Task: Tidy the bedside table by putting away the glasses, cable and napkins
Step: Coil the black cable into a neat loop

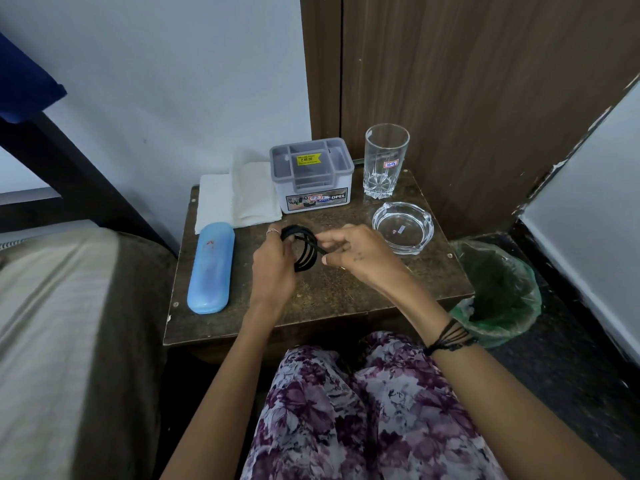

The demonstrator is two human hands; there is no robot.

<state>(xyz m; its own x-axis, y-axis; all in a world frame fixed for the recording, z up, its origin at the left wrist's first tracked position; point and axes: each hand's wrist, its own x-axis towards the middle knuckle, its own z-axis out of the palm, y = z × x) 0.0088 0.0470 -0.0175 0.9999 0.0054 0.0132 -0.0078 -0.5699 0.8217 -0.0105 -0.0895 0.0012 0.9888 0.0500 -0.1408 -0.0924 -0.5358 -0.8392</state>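
A black cable (304, 249) is wound into several loops above the middle of the brown bedside table (346, 292). My left hand (273, 261) grips the coil from the left. My right hand (356, 252) pinches a strand of it from the right. A closed light-blue glasses case (211, 266) lies lengthwise near the table's left edge. White napkins (239, 199) lie folded at the back left, against the wall.
A grey compartment box (313, 174) stands at the back centre, a tall empty glass (386, 159) to its right, a glass ashtray (403, 226) in front of that. A bin with a green liner (498, 292) stands right of the table. A bed (52, 323) borders the left.
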